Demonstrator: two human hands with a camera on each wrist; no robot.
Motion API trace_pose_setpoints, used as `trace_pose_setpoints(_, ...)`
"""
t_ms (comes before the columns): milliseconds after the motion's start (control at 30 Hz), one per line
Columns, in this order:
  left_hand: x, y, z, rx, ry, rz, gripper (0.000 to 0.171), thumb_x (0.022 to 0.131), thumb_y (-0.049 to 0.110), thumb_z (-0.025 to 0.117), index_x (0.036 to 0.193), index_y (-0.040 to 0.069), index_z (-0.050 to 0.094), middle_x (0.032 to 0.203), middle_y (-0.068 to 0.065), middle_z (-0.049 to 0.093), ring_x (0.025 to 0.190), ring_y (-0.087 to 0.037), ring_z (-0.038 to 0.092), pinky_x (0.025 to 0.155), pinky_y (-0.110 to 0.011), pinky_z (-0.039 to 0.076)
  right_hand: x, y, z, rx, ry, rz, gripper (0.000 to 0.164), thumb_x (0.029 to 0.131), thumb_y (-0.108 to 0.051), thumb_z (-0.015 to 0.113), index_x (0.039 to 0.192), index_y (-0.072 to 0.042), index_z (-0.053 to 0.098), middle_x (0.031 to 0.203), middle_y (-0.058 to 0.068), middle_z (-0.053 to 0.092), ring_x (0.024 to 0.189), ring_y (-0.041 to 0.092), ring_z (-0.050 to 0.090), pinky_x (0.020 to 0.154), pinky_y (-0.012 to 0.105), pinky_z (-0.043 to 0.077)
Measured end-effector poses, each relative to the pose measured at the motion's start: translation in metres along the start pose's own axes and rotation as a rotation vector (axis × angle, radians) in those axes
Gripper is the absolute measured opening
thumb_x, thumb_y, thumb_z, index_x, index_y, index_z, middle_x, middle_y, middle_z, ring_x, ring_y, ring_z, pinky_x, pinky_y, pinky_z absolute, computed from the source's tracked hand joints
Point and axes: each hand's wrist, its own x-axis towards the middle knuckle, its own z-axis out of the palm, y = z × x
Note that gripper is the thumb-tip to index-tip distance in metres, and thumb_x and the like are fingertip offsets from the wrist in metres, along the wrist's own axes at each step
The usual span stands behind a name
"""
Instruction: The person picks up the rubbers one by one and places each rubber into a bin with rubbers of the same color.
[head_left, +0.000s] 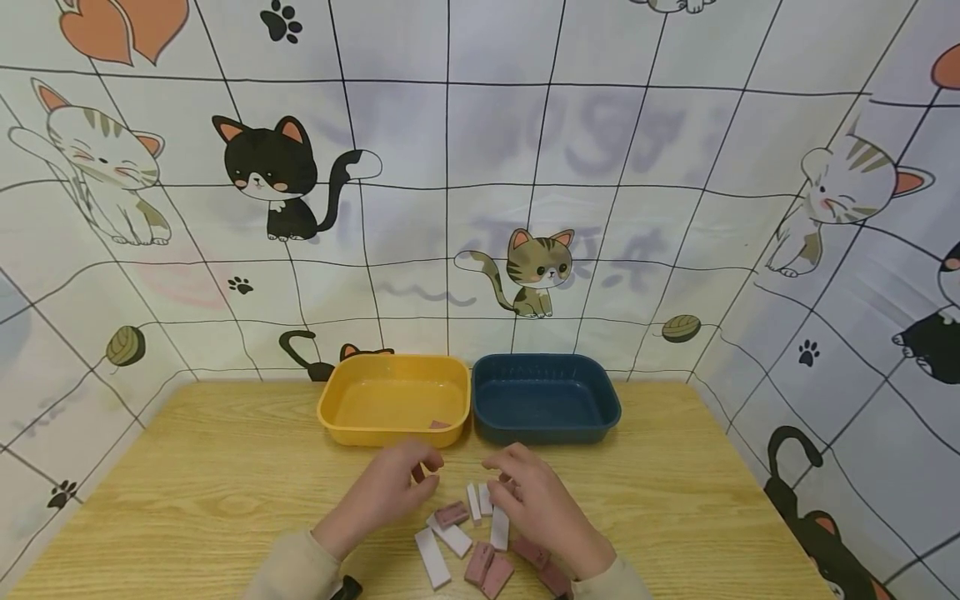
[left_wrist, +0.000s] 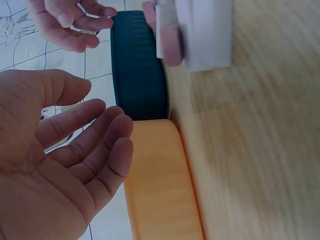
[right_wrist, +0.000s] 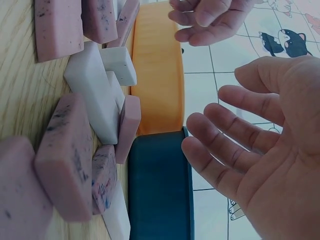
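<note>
My left hand hovers just in front of the yellow tray, fingers loosely bent and holding nothing. The palm and separate fingers show in the left wrist view. Over the right part of a loose pile is my right hand, also relaxed and holding nothing, in front of the blue tray. The pile mixes pink eraser-like blocks with dark smudges and plain white blocks. One pink block leans on a white one. Part of the pile is hidden under the right hand.
The yellow tray and the dark blue tray stand side by side at the back of the wooden table. A pink block lies inside the yellow one. A cat-printed sheet hangs behind and along the sides.
</note>
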Motion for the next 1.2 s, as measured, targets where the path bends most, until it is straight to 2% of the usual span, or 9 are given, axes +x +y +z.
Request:
trace_pose_setpoints(300,-0.007,0.002,0.011,-0.053,-0.107,-0.041,0.013,0.088,0.006,0.074,0.101,0.004,0.072,0.097,-0.007,0.069,0.079,-0.012,0.061,0.066,-0.025,0.051,-0.005,-0.001,0.0,-0.012,-0.002,-0.043,0.018,0.099,-0.005,0.064,0.115,-0.007,0.072,0.11,0.0,0.064,0.084,0.003,0.057,0.071,0.025,0.053)
trace_pose_setpoints(567,-0.011,0.001,0.023,-0.08,-0.11,-0.038,0.021,0.09,0.026,0.081,0.097,0.008,0.074,0.096,-0.004,0.071,0.072,-0.008,0.056,0.063,-0.023,0.048,-0.007,-0.002,0.001,-0.058,-0.038,-0.063,0.018,0.099,-0.005,0.062,0.114,-0.004,0.073,0.109,0.002,0.064,0.081,0.0,0.054,0.071,0.024,0.053)
trace_pose_setpoints(800,-0.01,0.0,0.03,-0.087,-0.164,-0.051,0.012,0.093,0.023,0.078,0.092,0.012,0.074,0.091,0.002,0.068,0.071,-0.005,0.055,0.062,-0.022,0.047,-0.009,-0.002,0.004,-0.056,-0.071,-0.056,0.019,0.099,-0.006,0.063,0.114,-0.005,0.073,0.108,0.001,0.065,0.085,0.002,0.055,0.075,0.026,0.053)
trace_pose_setpoints(1200,-0.009,0.003,0.037,-0.052,-0.166,-0.065,0.008,0.091,0.019,0.079,0.087,0.015,0.073,0.082,0.008,0.061,0.07,-0.004,0.052,0.062,-0.022,0.046,-0.009,-0.001,0.007,-0.048,-0.102,-0.064,0.017,0.099,-0.007,0.063,0.113,-0.006,0.073,0.108,0.003,0.066,0.087,0.003,0.056,0.077,0.027,0.054)
